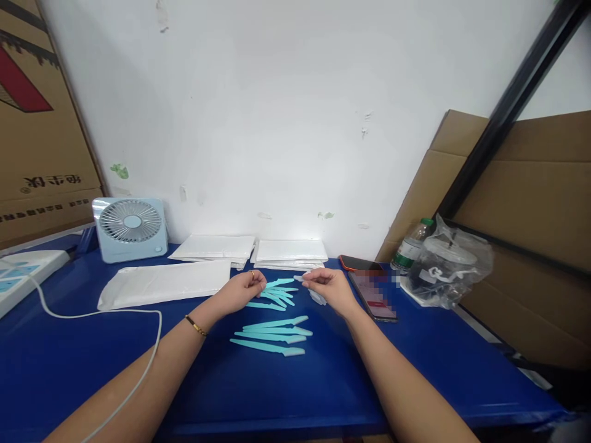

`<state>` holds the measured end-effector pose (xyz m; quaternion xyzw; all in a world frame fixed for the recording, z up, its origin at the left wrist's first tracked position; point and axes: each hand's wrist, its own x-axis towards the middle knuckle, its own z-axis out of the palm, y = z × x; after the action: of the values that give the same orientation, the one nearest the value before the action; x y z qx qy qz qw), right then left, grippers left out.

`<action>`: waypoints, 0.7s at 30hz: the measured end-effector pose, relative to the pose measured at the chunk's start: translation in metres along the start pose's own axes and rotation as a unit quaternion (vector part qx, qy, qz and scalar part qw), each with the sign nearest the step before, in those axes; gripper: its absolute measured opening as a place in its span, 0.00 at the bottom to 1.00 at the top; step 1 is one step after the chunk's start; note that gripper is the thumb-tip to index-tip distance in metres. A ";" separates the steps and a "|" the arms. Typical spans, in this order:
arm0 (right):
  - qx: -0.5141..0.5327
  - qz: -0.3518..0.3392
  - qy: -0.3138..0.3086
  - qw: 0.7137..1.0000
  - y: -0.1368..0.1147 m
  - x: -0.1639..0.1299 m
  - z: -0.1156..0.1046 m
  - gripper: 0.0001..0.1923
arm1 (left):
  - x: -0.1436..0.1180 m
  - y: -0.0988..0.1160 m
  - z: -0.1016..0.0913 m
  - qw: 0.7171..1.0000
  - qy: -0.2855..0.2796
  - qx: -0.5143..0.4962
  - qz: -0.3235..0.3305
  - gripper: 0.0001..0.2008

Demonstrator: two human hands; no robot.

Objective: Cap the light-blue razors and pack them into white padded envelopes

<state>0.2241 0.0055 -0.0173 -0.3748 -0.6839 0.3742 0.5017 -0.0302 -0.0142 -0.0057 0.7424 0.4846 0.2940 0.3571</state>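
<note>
A fan of teal razors is held in the left hand, whose fingers are closed together around the handle ends, so that the blades point to the right, toward the other hand. The long axis of this bundle is seen to run almost level across the blue table, from left to right. The right hand is placed just beside the free tips of the bundle; its fingers are pinched together on a small pale piece, which may be a cap, though this cannot be told with certainty. The two hands are thus facing each other along one line, with only a short gap between the tips and the pinched fingers. A second group of four teal razors is lying flat on the table, nearer to the body, and is touched by neither hand; it lies a little closer to the left forearm. Their long axes are also almost level.
</note>
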 end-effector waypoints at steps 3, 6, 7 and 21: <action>-0.033 -0.024 -0.009 0.999 -0.003 -0.001 0.004 0.11 | -0.001 0.002 0.001 1.000 -0.007 -0.004 -0.005 0.16; -0.040 -0.032 -0.018 0.998 -0.005 -0.001 0.006 0.09 | -0.002 0.004 0.001 1.000 -0.015 0.005 -0.014 0.16; -0.039 -0.032 -0.020 0.999 -0.006 -0.001 0.005 0.09 | -0.002 0.004 0.001 1.000 -0.015 0.006 -0.017 0.16; -0.078 -0.024 -0.116 0.990 -0.017 -0.005 0.007 0.11 | -0.007 0.010 0.007 0.997 -0.081 0.011 0.005 0.17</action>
<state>0.2158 -0.0079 -0.0058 -0.3505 -0.7736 0.3485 0.3966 -0.0223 -0.0255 -0.0019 0.7698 0.4537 0.2295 0.3858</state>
